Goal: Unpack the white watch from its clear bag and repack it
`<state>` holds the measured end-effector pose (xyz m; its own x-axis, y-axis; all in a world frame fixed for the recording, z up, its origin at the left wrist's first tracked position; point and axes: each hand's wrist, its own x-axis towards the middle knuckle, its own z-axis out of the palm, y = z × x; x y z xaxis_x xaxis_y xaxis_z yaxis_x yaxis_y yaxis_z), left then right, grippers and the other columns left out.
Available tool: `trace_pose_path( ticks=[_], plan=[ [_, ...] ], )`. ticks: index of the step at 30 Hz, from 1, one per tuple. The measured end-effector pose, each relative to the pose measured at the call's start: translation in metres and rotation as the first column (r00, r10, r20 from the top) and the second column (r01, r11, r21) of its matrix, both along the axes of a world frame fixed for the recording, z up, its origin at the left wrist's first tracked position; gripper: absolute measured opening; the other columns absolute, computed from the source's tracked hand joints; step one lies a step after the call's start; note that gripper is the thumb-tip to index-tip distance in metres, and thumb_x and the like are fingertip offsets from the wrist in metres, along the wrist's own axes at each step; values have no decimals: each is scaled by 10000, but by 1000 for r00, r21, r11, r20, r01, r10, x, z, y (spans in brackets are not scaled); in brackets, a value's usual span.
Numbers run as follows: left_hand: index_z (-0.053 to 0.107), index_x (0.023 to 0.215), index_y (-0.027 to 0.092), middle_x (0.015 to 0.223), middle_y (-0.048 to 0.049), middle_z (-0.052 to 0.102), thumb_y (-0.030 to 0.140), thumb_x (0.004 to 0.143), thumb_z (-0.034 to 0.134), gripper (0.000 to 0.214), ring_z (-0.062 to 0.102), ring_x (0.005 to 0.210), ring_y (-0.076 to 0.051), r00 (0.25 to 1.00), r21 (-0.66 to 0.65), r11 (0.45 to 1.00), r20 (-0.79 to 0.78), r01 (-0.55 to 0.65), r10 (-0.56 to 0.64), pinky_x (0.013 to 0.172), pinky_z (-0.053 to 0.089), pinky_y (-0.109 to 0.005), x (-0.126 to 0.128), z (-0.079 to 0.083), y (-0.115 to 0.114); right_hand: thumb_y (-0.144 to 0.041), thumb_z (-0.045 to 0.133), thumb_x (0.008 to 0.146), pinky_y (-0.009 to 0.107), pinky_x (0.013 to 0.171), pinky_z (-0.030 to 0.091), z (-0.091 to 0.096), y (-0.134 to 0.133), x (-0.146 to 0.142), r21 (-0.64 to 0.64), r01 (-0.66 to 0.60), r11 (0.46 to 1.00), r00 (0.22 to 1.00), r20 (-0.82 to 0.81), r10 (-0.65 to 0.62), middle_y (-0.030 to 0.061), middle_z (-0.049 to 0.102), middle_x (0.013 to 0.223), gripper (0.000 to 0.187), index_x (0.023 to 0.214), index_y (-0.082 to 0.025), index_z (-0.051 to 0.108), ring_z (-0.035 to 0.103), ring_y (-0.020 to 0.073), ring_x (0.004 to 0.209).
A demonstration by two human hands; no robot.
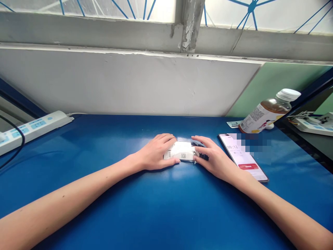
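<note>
A small package with a white label [183, 151] lies on the blue tabletop [166, 208] in front of me. A barcode and a square code are printed on the label. My left hand [158, 152] grips the package's left end, fingers along the far edge and thumb at the near edge. At the right end, my right hand [212, 156] has its fingers and thumb around it. Something dark [200, 149] shows between those fingers, and I cannot make out what it is.
Beside my right forearm lies a lit phone [246, 163]. Behind it stand a drink bottle [267, 113] with a white cap and a small card [233, 124]. On the left is a white power strip [56, 121] with a black cable [22, 140]. A wall [130, 83] closes off the back.
</note>
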<state>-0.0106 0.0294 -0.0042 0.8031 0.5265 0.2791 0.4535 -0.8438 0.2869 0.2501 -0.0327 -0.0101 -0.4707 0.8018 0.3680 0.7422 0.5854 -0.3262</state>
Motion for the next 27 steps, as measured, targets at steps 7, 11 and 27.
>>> trace_pose_path(
  ticks=[7, 11, 27],
  plan=[
    [567, 1257, 117, 1276, -188, 605, 497, 858, 649, 557, 531, 1241, -356, 1000, -4, 1000, 23, -2, 2, 1039, 443, -484, 0, 0, -1, -171, 556, 940, 524, 1035, 506, 2, -1, -4, 52, -42, 998, 999, 32, 40, 167, 598, 1362, 67, 947, -180, 621, 517, 319, 1301],
    [571, 1246, 105, 1280, -196, 602, 502, 855, 640, 562, 531, 1241, -359, 1000, 2, 1000, 11, 7, -7, 1046, 437, -482, 1, 1, -1, -183, 559, 945, 535, 1029, 508, 4, 0, -2, 57, -56, 997, 997, 52, 53, 167, 607, 1355, 75, 971, -175, 629, 525, 321, 1289],
    [566, 1255, 135, 1281, -184, 609, 493, 835, 646, 558, 538, 1238, -361, 1000, -5, 1000, 23, -6, 6, 1038, 444, -495, 2, 0, -2, -220, 568, 948, 534, 1034, 519, 7, 2, 1, 34, -77, 996, 997, 34, 75, 126, 670, 1298, 170, 1065, -207, 691, 544, 307, 1296]
  ],
)
